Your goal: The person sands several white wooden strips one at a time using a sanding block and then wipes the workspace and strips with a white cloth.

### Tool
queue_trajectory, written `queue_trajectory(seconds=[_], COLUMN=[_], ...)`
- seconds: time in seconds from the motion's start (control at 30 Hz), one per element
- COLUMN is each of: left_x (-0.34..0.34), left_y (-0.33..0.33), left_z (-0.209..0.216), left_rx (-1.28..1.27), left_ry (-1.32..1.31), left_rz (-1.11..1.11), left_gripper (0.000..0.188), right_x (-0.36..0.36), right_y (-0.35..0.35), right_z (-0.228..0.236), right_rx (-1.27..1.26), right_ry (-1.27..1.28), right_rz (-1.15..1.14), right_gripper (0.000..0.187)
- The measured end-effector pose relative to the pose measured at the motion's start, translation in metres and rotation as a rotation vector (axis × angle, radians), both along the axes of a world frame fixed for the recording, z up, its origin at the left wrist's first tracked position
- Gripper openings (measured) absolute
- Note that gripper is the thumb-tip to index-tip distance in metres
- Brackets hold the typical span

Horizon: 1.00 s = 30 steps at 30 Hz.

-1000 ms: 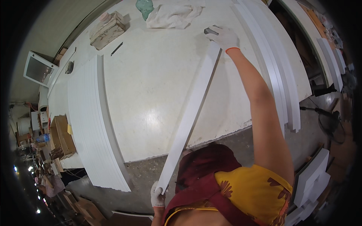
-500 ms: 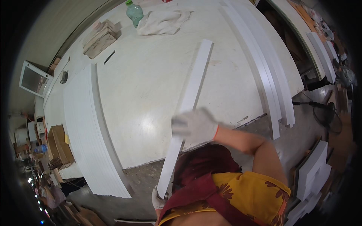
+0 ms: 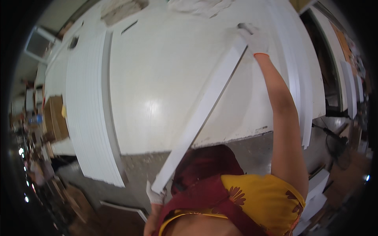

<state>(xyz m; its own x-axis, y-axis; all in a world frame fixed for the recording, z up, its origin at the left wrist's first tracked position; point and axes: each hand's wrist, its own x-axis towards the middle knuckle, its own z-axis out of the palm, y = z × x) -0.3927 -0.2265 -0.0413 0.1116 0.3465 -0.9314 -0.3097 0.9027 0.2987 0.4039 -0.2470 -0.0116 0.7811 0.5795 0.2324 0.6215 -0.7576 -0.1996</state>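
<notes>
A long white strip (image 3: pixel 201 108) lies slantwise over the front edge of the white table (image 3: pixel 157 118). Its near end overhangs toward me, where my gloved left hand (image 3: pixel 156 193) is closed round it. My right hand (image 3: pixel 255 41), in a pale glove with an orange cuff, is at the strip's far end with the arm stretched out. Its fingers are bent over a small dark grey piece (image 3: pixel 245 27), blurred and partly hidden, so I cannot tell its kind.
A row of white strips (image 3: pixel 86 106) is on the table's left. More long strips (image 3: pixel 293 67) lie along the right. A cloth (image 3: pixel 201 6), a worn block (image 3: pixel 122 10) and a thin dark tool (image 3: pixel 129 27) are at the back. A cardboard box (image 3: pixel 56 118) stands far left.
My right hand has slid from the strip's middle to its far end, away from me. My left hand still holds the near end. The view has shifted, and the strip slants more to the right.
</notes>
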Motion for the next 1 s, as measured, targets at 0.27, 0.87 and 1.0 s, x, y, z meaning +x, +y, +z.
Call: queue_trajectory(seconds=[0.27,0.87,1.0], left_x=[-0.017,0.068,0.079], left_y=[0.007,0.019,0.018], left_z=[-0.024,-0.008,-0.003], left_rx=[-0.069,-0.064,0.138], left_ry=[-0.38,-0.919,-0.832], left_rz=[-0.033,0.161,-0.011], left_gripper=[0.054,0.065,0.059], right_x=[-0.147,-0.388,-0.509], right_y=[0.0,-0.009,0.004], right_z=[-0.002,0.029,0.022], right_rx=[-0.034,0.302,0.323], right_ry=[-0.055,0.07,0.019], right_rz=[0.145,0.349,0.906], right_gripper=[0.062,0.034,0.026])
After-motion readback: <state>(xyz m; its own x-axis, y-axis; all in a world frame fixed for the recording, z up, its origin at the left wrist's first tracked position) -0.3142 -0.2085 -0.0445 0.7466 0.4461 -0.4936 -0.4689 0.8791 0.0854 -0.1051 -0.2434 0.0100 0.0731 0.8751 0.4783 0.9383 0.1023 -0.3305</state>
